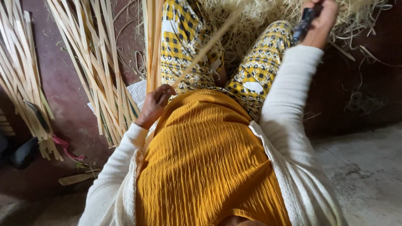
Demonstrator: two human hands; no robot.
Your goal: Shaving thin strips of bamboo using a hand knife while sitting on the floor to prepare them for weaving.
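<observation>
While my left hand [155, 104] pinches the near end of a thin bamboo strip [205, 49], the strip runs to one o'clock toward my right hand [320, 19], closed on a dark knife handle [305, 23]. It seems light, springy, sharp-edged; I judge the ends safest to hold. More strips [98, 71] lie at ten o'clock on the reddish floor [63, 83], shavings [259, 12] at twelve.

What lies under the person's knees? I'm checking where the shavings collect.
A heap of pale shavings spreads behind and beneath the patterned knees. The legs cover the floor under them. The right hand holds a dark-handled tool; the left hand pinches a strip.
</observation>
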